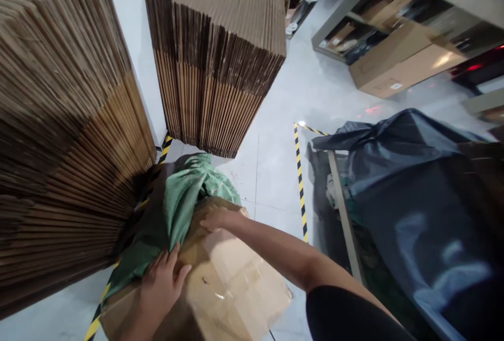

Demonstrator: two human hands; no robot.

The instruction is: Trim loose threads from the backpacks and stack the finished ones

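A cardboard box (pixel 236 283) with clear tape on it stands low at the bottom centre. Green sheeting (pixel 183 194) lies bunched over its far end and down its left side. My left hand (pixel 161 283) rests at the edge of the sheeting and the box, its thumb spread from the fingers. Farther forward, my right hand (pixel 216 219) reaches onto the far part of the box beside the green folds. Its fingers are bent down against the surface, and whether they pinch anything is hidden.
Tall stacks of flattened cardboard stand at the left (pixel 71 120) and beyond the box (pixel 220 57). Yellow-black tape (pixel 300 183) marks the floor. Dark plastic sheeting (pixel 394 173) covers things at the right. Shelving (pixel 354 16) and a long carton (pixel 409 63) are at the upper right.
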